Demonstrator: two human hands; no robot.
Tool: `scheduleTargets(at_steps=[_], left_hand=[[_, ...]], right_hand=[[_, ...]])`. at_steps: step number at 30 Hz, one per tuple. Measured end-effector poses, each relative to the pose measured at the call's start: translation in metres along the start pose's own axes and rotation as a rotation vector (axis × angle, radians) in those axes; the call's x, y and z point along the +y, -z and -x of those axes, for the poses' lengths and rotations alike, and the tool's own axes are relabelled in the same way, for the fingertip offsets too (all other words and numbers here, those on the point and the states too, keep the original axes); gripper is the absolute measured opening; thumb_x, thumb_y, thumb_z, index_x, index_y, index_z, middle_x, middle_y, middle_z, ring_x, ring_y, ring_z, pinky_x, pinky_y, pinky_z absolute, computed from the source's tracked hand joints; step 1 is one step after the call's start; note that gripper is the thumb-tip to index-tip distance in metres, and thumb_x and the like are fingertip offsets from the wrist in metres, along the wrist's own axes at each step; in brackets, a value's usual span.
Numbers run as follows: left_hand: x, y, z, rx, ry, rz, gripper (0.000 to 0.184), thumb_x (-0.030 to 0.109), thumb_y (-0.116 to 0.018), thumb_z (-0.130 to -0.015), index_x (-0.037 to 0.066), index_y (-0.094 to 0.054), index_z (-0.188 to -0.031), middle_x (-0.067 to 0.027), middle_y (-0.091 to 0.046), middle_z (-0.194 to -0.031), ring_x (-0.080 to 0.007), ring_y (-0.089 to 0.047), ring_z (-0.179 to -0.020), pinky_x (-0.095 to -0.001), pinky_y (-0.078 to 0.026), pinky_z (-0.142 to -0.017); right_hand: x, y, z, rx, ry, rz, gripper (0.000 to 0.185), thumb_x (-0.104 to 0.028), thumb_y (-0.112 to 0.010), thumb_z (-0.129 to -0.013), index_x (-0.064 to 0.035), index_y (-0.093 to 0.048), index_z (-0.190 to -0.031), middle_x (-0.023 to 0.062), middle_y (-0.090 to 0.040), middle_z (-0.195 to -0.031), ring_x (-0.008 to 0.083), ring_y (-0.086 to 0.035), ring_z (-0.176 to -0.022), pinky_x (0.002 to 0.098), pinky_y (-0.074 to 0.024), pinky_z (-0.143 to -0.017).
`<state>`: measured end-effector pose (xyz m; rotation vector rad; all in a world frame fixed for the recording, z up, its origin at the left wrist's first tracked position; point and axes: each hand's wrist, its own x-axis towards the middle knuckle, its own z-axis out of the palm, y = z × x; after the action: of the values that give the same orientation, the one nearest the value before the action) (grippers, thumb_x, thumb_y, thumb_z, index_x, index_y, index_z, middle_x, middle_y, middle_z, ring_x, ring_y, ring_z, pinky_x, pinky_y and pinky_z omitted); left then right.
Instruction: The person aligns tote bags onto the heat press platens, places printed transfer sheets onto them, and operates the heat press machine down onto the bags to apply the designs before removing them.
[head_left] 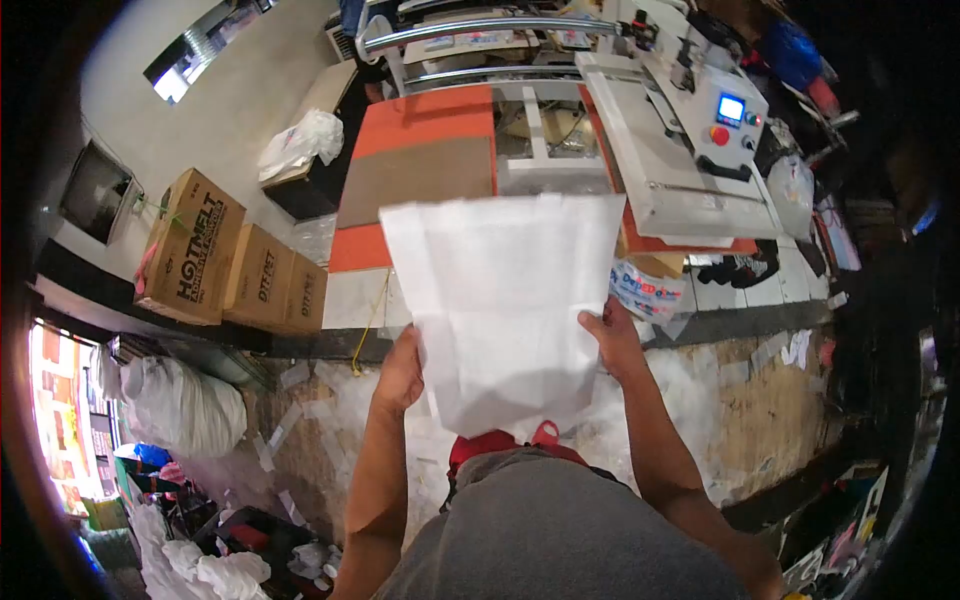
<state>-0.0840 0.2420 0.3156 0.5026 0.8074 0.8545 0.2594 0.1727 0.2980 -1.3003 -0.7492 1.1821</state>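
A flat white bag (505, 300), apparently of fabric, hangs upright in front of me, with fold creases across it. My left hand (402, 372) is closed on its left edge. On the opposite edge my right hand (614, 338) grips it, the thumb lying on the near face. Beyond the bag is a heat press with an orange bed (425, 118), partly covered by a brown pad (415, 180). The bag hides part of that bed.
To the right stands the press head (700, 200) with a lit control panel (732, 108). Cardboard boxes (190, 248) line the left wall. A printed plastic packet (648, 292) lies by the table edge. White sacks (185, 405) and scraps are on the floor.
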Motion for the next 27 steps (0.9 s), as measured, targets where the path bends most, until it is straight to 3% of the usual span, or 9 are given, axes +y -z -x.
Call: scheduleTargets(at_steps=[11, 16, 19, 20, 21, 23, 24, 25, 27], left_hand=[[0.104, 0.087, -0.092, 0.267, -0.493, -0.741, 0.043, 0.022, -0.066, -0.097, 0.0, -0.054, -0.131, -0.0077, -0.065, -0.115, -0.0113, -0.057, -0.097, -0.026, -0.046, -0.085], [0.252, 0.029, -0.106, 0.278, -0.718, -0.832, 0.053, 0.01, -0.063, -0.096, 0.001, -0.04, -0.142, -0.0111, -0.06, -0.121, -0.0151, -0.055, -0.109, -0.0293, -0.046, -0.093], [0.336, -0.052, -0.088, 0.231, -1.465, -0.773, 0.073, 0.005, -0.063, -0.095, 0.003, -0.019, -0.153, -0.019, -0.059, -0.119, -0.0163, -0.061, -0.103, -0.0255, -0.05, -0.083], [0.35, -0.055, -0.099, 0.188, -1.621, -0.684, 0.061, 0.007, -0.059, -0.097, 0.005, -0.031, -0.151, -0.0185, -0.061, -0.119, -0.0152, -0.061, -0.1, -0.0253, -0.05, -0.08], [0.359, -0.053, -0.11, 0.18, -1.628, -0.679, 0.061, 0.007, -0.059, -0.097, 0.005, -0.031, -0.151, -0.0185, -0.061, -0.119, -0.0152, -0.061, -0.1, -0.0253, -0.05, -0.08], [0.372, -0.04, -0.139, 0.532, -1.248, -0.934, 0.043, 0.008, -0.055, -0.099, 0.005, -0.049, -0.141, -0.018, -0.062, -0.118, -0.0189, -0.063, -0.098, -0.0295, -0.05, -0.082], [0.373, -0.027, -0.172, 0.482, -1.339, -1.071, 0.037, 0.008, -0.054, -0.098, 0.005, -0.055, -0.135, -0.0181, -0.063, -0.116, -0.0228, -0.063, -0.098, -0.0328, -0.05, -0.084], [0.364, -0.007, -0.213, 0.429, -1.424, -1.211, 0.032, 0.008, -0.053, -0.098, 0.005, -0.062, -0.128, -0.0182, -0.063, -0.114, -0.0267, -0.064, -0.098, -0.0361, -0.049, -0.086], [0.315, 0.046, -0.283, 0.45, -1.05, -1.248, 0.034, 0.006, -0.056, -0.093, 0.006, -0.064, -0.126, -0.0207, -0.063, -0.108, -0.0347, -0.062, -0.1, -0.0428, -0.049, -0.089]], right_hand=[[-0.03, -0.134, -0.121, -0.05, -0.022, 0.126, 0.039, -0.026, -0.071, -0.092, 0.0002, -0.063, -0.119, 0.0071, -0.069, -0.106, 0.0147, -0.063, -0.094, 0.0315, -0.0501, -0.084], [-0.166, -0.222, -0.167, 0.199, 0.172, 0.57, 0.036, -0.02, -0.068, -0.093, -0.0007, -0.058, -0.122, 0.011, -0.067, -0.111, 0.0176, -0.062, -0.098, 0.0323, -0.0503, -0.084], [-0.24, -0.259, -0.18, 0.24, 0.753, 0.207, 0.048, -0.022, -0.071, -0.093, -0.0038, -0.049, -0.132, 0.0111, -0.065, -0.114, 0.0169, -0.062, -0.099, 0.0313, -0.0521, -0.084], [-0.257, -0.268, -0.185, 0.24, 0.857, 0.18, 0.051, -0.028, -0.069, -0.095, -0.0061, -0.046, -0.135, 0.0129, -0.063, -0.116, 0.0176, -0.062, -0.098, 0.0318, -0.0528, -0.084], [-0.26, -0.271, -0.2, 0.244, 0.867, 0.181, 0.051, -0.028, -0.069, -0.095, -0.0061, -0.046, -0.135, 0.0129, -0.063, -0.116, 0.0176, -0.062, -0.098, 0.0318, -0.0528, -0.084], [-0.249, -0.272, -0.245, 0.299, 0.804, 0.342, 0.052, -0.03, -0.065, -0.097, -0.0081, -0.044, -0.139, 0.0157, -0.061, -0.121, 0.0197, -0.063, -0.101, 0.0339, -0.0531, -0.085], [-0.234, -0.271, -0.271, 0.3, 0.81, 0.341, 0.052, -0.03, -0.065, -0.097, -0.0081, -0.044, -0.139, 0.0157, -0.061, -0.121, 0.0197, -0.063, -0.101, 0.0339, -0.0531, -0.085], [-0.206, -0.269, -0.303, 0.309, 0.764, 0.476, 0.055, -0.029, -0.065, -0.096, -0.0062, -0.042, -0.141, 0.02, -0.06, -0.124, 0.0279, -0.064, -0.104, 0.0393, -0.0513, -0.09], [-0.118, -0.253, -0.369, 0.281, 0.488, 0.701, 0.059, -0.026, -0.063, -0.093, -0.003, -0.04, -0.143, 0.0266, -0.058, -0.127, 0.0409, -0.062, -0.109, 0.0462, -0.0479, -0.096]])
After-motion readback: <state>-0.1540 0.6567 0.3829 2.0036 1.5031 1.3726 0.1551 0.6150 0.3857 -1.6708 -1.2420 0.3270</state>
